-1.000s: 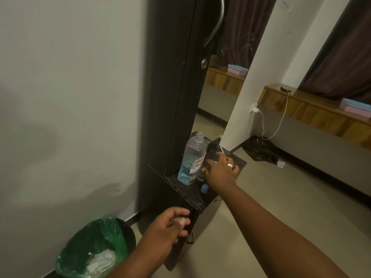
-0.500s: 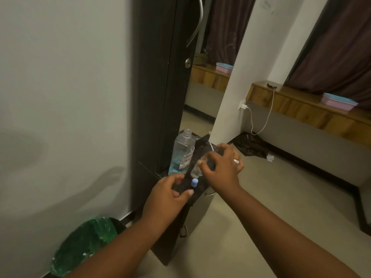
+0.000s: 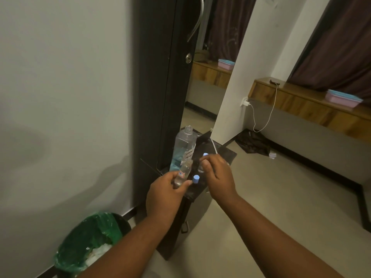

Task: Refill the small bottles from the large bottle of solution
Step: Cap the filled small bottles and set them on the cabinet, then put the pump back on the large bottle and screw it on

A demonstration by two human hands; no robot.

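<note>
The large clear bottle (image 3: 183, 146) stands uncapped on the black shelf (image 3: 225, 155), with blue solution low inside it. My left hand (image 3: 165, 194) is shut on a small clear bottle (image 3: 183, 173) with no cap, held tilted just in front of the large one. A loose blue cap (image 3: 196, 179) sits on the shelf between my hands. My right hand (image 3: 218, 177) pinches a second small bottle (image 3: 200, 169) that wears a blue cap (image 3: 205, 154); my fingers hide most of it.
A tall dark cabinet door (image 3: 156, 77) with a metal handle rises behind the shelf, next to a mirror. A bin lined with a green bag (image 3: 90, 237) stands at lower left. At right is a wooden ledge (image 3: 301, 101) with a pink box and a charger cable.
My left hand rose from below the shelf and took the uncapped small bottle from my right hand. My right hand moved onto the capped small bottle. The view shifted slightly.
</note>
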